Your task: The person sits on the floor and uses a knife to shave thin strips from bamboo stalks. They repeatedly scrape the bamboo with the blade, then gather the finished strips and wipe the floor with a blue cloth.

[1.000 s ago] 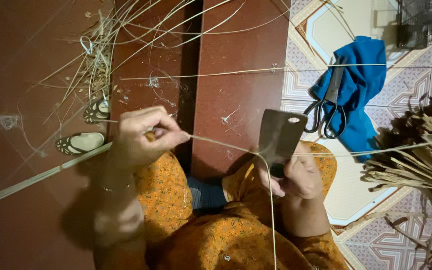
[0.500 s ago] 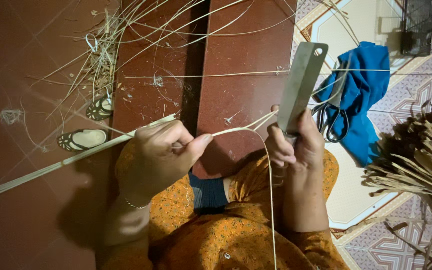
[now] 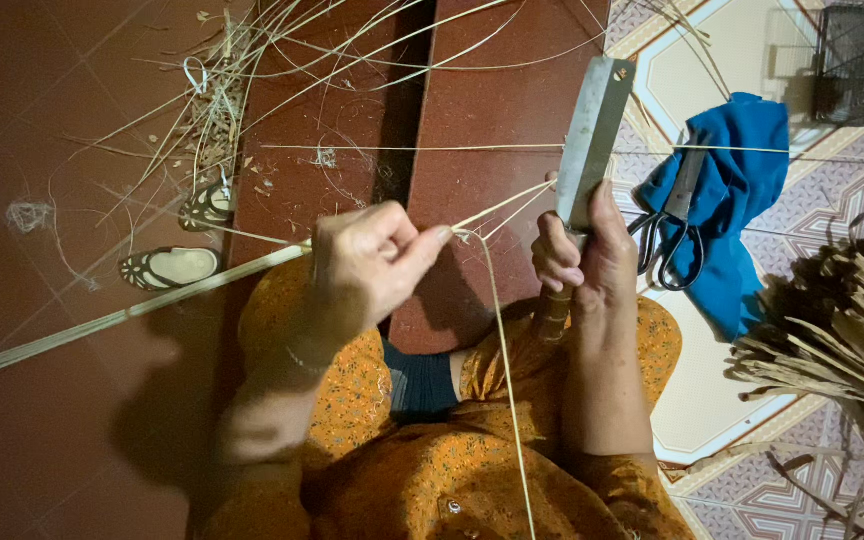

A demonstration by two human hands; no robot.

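My left hand (image 3: pixel 367 265) pinches a long pale bamboo strip (image 3: pixel 132 315) that runs away to the lower left across the red floor. At my fingertips the strip splits into thin slivers; one sliver (image 3: pixel 504 370) hangs down over my orange-clothed lap. My right hand (image 3: pixel 582 265) grips the wooden handle of a flat steel cleaver (image 3: pixel 592 140), whose blade points up and away from me. The strip's split end reaches toward the blade's lower part.
Black-handled scissors (image 3: pixel 667 240) lie on a blue cloth (image 3: pixel 742 190) to the right. A heap of dry brown strips (image 3: pixel 842 330) sits at the far right. Loose thin slivers (image 3: pixel 282 90) and two sandals (image 3: pixel 167 268) are scattered on the red floor; a dark wire basket (image 3: pixel 852 60) stands top right.
My right hand has raised the cleaver from flat near my lap to upright. My left hand has slid rightward along the strip, toward the blade, and a sliver has peeled away.
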